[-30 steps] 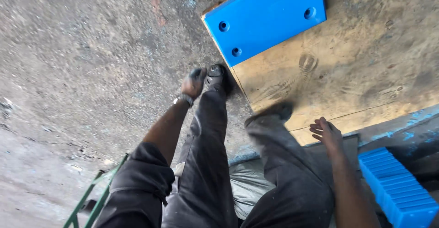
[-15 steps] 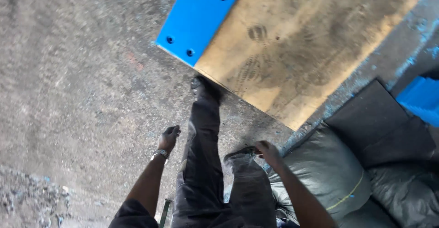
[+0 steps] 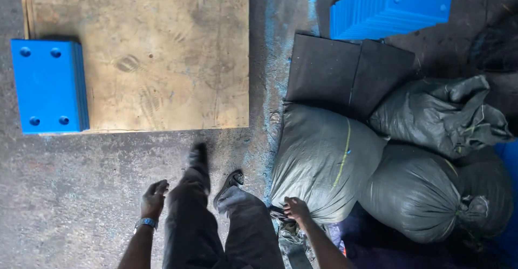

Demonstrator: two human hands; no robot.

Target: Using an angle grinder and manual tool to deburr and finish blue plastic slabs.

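I look straight down at my legs in dark grey trousers and dark shoes on a rough concrete floor. My left hand (image 3: pixel 154 198), with a watch on the wrist, hangs loosely curled beside my left leg and holds nothing. My right hand (image 3: pixel 295 208) rests at the lower edge of a large grey woven sack (image 3: pixel 326 161); I cannot tell whether it grips the sack or only touches it. Ahead lies a plywood board (image 3: pixel 167 53) with a blue plastic block (image 3: pixel 48 85) on its left end.
Two more stuffed grey sacks (image 3: pixel 431 193) lie to the right, with a dark flat mat (image 3: pixel 345 75) behind them. A stack of blue plates (image 3: pixel 394 4) stands at the top right. Blue dust streaks the floor beside the board.
The view has swung round: the board and blue block now lie square ahead and the sacks are in full view. My right hand has come down onto the nearest sack.
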